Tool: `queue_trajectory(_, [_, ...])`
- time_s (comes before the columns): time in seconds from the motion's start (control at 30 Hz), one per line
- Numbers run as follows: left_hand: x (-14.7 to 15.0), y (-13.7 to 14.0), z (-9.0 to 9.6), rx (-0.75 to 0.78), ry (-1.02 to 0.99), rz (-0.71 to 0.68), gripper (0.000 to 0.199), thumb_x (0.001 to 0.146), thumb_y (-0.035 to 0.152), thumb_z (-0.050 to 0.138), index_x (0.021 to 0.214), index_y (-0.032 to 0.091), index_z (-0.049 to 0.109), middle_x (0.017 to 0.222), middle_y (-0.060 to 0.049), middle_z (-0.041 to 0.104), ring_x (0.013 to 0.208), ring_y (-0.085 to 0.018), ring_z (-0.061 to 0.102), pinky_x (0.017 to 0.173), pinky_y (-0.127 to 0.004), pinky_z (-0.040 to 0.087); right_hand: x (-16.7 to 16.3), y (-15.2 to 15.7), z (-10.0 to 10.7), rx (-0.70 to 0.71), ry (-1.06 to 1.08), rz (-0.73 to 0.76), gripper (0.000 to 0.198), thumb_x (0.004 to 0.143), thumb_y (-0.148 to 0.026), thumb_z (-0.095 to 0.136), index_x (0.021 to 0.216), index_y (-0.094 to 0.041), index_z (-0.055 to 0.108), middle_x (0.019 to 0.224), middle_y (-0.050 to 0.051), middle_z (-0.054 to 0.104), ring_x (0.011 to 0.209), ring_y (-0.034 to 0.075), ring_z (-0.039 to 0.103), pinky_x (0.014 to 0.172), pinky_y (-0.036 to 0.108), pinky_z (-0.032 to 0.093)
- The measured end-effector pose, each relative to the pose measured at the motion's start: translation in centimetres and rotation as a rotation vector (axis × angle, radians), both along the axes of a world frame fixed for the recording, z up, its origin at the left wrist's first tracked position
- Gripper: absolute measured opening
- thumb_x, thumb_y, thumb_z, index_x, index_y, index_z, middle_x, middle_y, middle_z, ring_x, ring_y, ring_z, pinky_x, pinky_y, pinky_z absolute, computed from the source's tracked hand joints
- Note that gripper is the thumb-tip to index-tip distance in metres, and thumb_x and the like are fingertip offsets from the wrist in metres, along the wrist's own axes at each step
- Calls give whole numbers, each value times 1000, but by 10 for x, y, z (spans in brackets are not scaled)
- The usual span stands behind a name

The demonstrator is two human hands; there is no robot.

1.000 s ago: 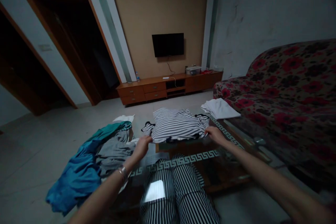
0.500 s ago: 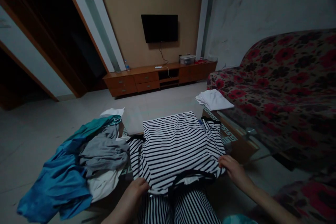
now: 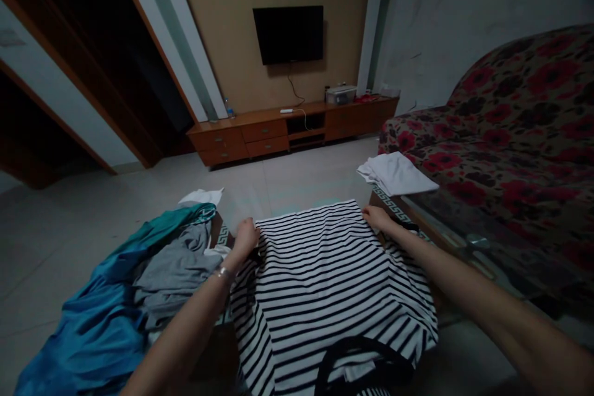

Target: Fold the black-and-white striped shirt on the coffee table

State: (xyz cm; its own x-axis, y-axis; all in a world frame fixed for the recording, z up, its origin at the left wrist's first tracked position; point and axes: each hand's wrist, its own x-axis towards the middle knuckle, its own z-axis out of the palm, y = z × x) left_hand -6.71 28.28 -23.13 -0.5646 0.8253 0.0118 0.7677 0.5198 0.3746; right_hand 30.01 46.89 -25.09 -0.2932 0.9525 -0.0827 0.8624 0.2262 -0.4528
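Head view — both hands at the far hem of a striped shirt [image 3: 325, 284].
The left hand [image 3: 245, 236] and right hand [image 3: 377, 218] each pinch a hem corner — shirt lies spread flat.

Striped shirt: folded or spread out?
Spread. The striped shirt lies flat over the table, black neckline nearest the camera; the left hand and right hand hold its far hem corners.

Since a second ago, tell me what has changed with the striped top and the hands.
Both hands went from the near, neckline edge of the striped top to its far hem: left hand at the far left corner, right hand at the far right. The top, bunched a second ago, now lies spread flat, neckline towards the person. The clothes pile and the folded white cloth stayed put.
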Motion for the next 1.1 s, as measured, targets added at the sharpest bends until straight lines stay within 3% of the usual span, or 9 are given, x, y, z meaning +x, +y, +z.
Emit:
queue_trajectory(0.07, [-20, 27, -10, -60, -22, 100, 30, 75, 18, 59, 101, 4, 61, 103, -24, 65, 103, -32, 61, 81, -34, 48, -20, 31, -11, -19, -35, -126, 27, 83, -27, 52, 91, -10, 71, 95, 18, 69, 95, 25, 64, 83, 32, 47])
queue_trajectory(0.2, [-49, 52, -31, -127, -122, 142, 16, 65, 17, 69, 78, 11, 62, 72, -10, 67, 75, -23, 65, 61, -24, 46, -42, 70, -34, -38, -53, -288, 30, 78, -34, 61, 92, -9, 71, 94, 21, 67, 94, 29, 64, 79, 37, 48])
queue_trajectory(0.4, [-86, 86, -30, -11, -230, 215, 13, 78, 22, 57, 88, 13, 58, 57, -3, 58, 50, -13, 55, 49, -21, 41, -52, 123, -38, 110, 42, -366, 28, 89, -28, 46, 101, -12, 66, 100, 15, 67, 94, 24, 61, 83, 30, 45])
queue_trajectory(0.6, [-94, 151, -32, 132, -298, 315, 20, 83, 15, 49, 99, 5, 57, 66, -11, 63, 57, -20, 63, 54, -27, 48, -96, 166, -37, 278, 214, -425, 19, 88, -24, 48, 100, -15, 60, 99, 13, 65, 90, 22, 58, 83, 30, 43])
queue_trajectory(0.73, [-80, 171, -44, 213, -239, 379, 36, 82, 8, 44, 116, -1, 52, 100, -25, 64, 92, -30, 66, 75, -39, 52, -117, 182, -42, 239, 242, -445, 25, 89, -17, 41, 107, -13, 59, 105, 15, 63, 98, 24, 57, 88, 35, 41])
queue_trajectory(0.83, [-51, 167, -54, 320, -91, 279, 54, 79, 7, 46, 133, 1, 41, 139, -27, 42, 128, -33, 44, 101, -45, 41, -137, 167, -51, 354, 256, -347, 41, 91, -9, 26, 119, -11, 55, 122, 19, 56, 115, 28, 50, 96, 43, 37])
queue_trajectory(0.9, [-24, 158, -63, 350, 46, 102, 57, 83, 13, 45, 139, 6, 37, 149, -24, 29, 138, -33, 31, 109, -49, 32, -158, 137, -63, 461, 281, -124, 46, 92, -9, 23, 127, -13, 51, 134, 16, 50, 126, 29, 42, 102, 47, 32])
queue_trajectory(1.0, [9, 142, -81, 235, 210, -107, 53, 92, 26, 38, 142, 9, 36, 151, -21, 28, 140, -33, 25, 110, -56, 26, -184, 83, -87, 493, 274, 234, 40, 95, -23, 35, 133, -19, 48, 143, 11, 43, 135, 28, 33, 109, 49, 25])
queue_trajectory(1.1, [12, 125, -97, 116, 328, -143, 54, 95, 36, 33, 140, 7, 40, 149, -21, 33, 140, -33, 24, 111, -58, 21, -167, 54, -104, 461, 109, 313, 44, 95, -39, 43, 133, -18, 49, 145, 11, 41, 137, 30, 30, 110, 50, 24])
